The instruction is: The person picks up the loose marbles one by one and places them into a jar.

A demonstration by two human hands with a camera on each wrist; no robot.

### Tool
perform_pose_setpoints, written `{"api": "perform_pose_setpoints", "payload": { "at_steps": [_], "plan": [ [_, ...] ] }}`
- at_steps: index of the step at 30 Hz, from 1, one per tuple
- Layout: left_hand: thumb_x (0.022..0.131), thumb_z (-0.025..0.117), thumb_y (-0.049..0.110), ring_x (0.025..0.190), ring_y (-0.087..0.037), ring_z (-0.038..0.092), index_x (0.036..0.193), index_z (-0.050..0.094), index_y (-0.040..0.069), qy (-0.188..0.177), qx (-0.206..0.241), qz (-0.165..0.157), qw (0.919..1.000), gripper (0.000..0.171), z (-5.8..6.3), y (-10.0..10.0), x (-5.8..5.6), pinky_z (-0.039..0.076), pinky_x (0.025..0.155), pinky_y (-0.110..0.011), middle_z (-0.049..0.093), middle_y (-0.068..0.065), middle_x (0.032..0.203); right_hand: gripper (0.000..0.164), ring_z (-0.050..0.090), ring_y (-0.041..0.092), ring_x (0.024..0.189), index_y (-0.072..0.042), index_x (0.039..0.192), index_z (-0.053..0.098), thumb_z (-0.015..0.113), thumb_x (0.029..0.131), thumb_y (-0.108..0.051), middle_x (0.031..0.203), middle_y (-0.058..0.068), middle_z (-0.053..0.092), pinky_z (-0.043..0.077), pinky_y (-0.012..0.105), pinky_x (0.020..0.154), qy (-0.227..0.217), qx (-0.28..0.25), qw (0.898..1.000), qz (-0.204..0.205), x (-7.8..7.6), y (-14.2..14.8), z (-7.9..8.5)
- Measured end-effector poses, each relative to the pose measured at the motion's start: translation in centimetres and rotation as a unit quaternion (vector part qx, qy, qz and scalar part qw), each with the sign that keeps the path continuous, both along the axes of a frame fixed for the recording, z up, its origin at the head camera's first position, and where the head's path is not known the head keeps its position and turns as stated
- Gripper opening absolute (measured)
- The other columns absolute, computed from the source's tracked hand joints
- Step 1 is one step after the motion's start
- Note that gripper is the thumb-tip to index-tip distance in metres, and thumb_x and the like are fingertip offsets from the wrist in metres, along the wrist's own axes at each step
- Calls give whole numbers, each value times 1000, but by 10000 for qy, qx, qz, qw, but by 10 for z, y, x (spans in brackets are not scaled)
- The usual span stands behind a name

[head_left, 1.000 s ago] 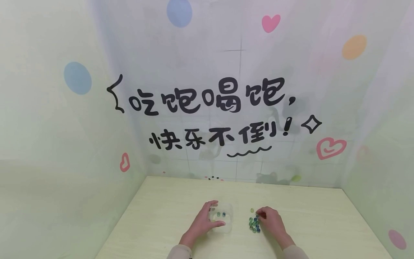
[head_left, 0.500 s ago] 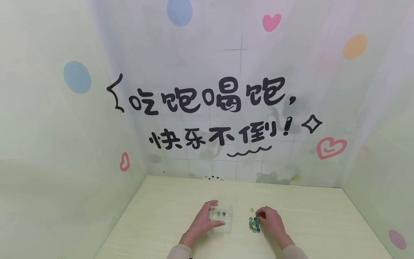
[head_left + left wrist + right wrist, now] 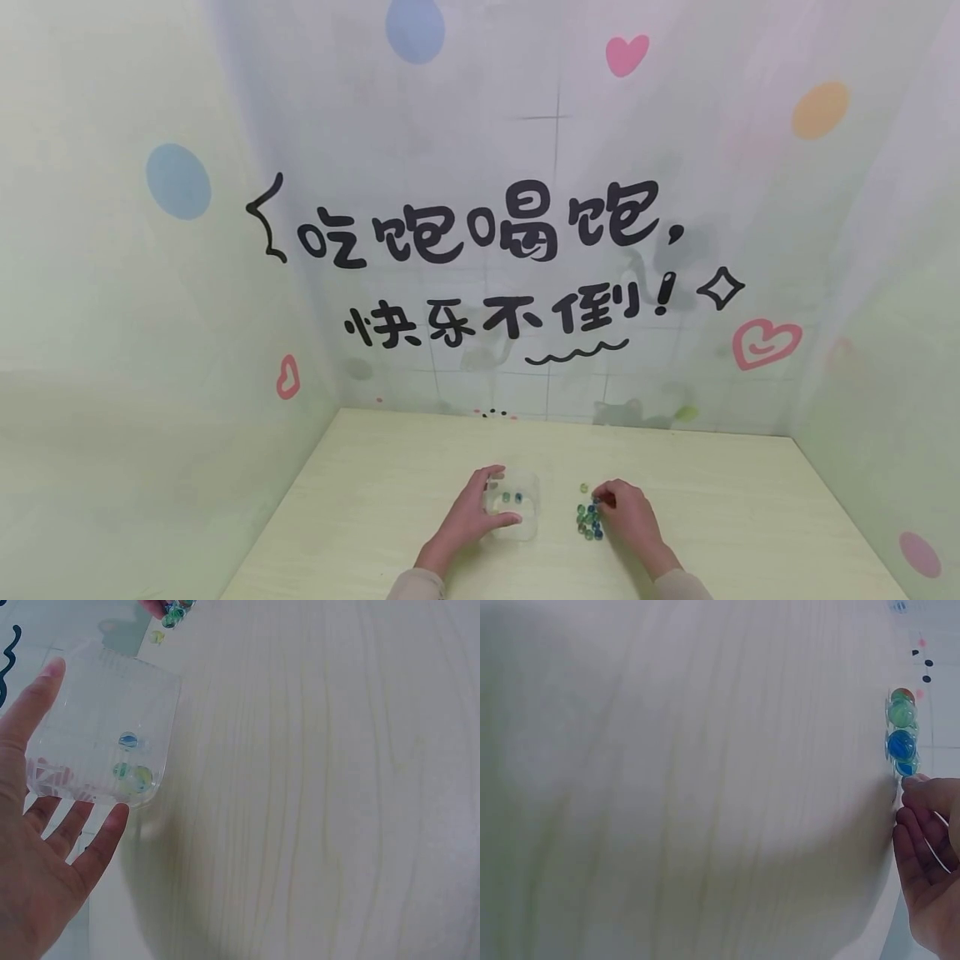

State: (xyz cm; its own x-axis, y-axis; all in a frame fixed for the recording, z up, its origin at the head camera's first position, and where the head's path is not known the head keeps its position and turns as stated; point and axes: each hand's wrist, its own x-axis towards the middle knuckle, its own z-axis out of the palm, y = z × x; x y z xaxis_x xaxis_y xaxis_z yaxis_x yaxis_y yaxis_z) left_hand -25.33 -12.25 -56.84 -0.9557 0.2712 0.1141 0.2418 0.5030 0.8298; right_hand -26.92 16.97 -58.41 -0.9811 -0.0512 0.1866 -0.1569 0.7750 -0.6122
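Observation:
My left hand [image 3: 474,512] grips a clear plastic container [image 3: 529,525] from its left side, thumb on the near side and fingers around the far side. Inside it lie a blue marble [image 3: 128,741], a green marble [image 3: 121,770] and a yellowish marble [image 3: 141,778]. To the right, a cluster of green and blue glass marbles [image 3: 588,518] lies on the table. My right hand [image 3: 633,517] is at the cluster's right edge, its thumb and fingertips pinching a blue marble [image 3: 906,767]. The finger side of that pinch is partly hidden in the right wrist view.
A single yellow-green marble [image 3: 584,487] lies just beyond the cluster. The pale wood-grain table [image 3: 375,500] ends at a printed backdrop [image 3: 465,383] behind, with side walls of the same cloth at left and right.

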Motion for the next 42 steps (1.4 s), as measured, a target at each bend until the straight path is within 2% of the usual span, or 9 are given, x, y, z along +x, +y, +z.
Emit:
{"api": "perform_pose_setpoints", "payload": {
  "at_steps": [10,17,22,30,42],
  "plan": [
    [79,85,31,131,-43,49,145,42,8,79,-53,19,10000,82,-1,0,1,44,107,-62,53,-18,143,16,63,12,80,-9,90,73,73,81,4,88,1,72,57,32,72,-21,-36,9998,-173,0,-1,2],
    [80,84,34,131,-42,50,146,42,12,9,-21,22,10000,81,0,-1,0,44,107,-60,53,-16,144,16,64,14,82,-9,91,73,71,82,4,91,3,73,58,36,75,4,-9,9998,-194,0,-1,4],
    [80,84,33,132,-42,49,146,42,11,-16,-21,10,10000,81,0,-1,0,44,107,-61,53,-16,143,16,64,13,83,-9,92,73,72,82,4,91,3,72,58,35,75,-56,-30,9997,-228,1,-1,6],
    [80,84,32,131,-42,50,145,42,10,41,-34,-18,10000,81,-2,-1,0,45,106,-61,53,-16,142,15,64,13,82,-9,92,73,72,83,3,90,3,72,58,31,72,132,-95,9998,-138,6,-6,14],
    [80,84,33,133,-42,48,146,42,11,-29,9,30,10000,81,1,-1,1,43,109,-61,52,-16,144,16,67,15,82,-9,91,73,75,81,4,90,2,72,60,26,72,538,-431,9974,211,9,-18,19]
  ]
}}
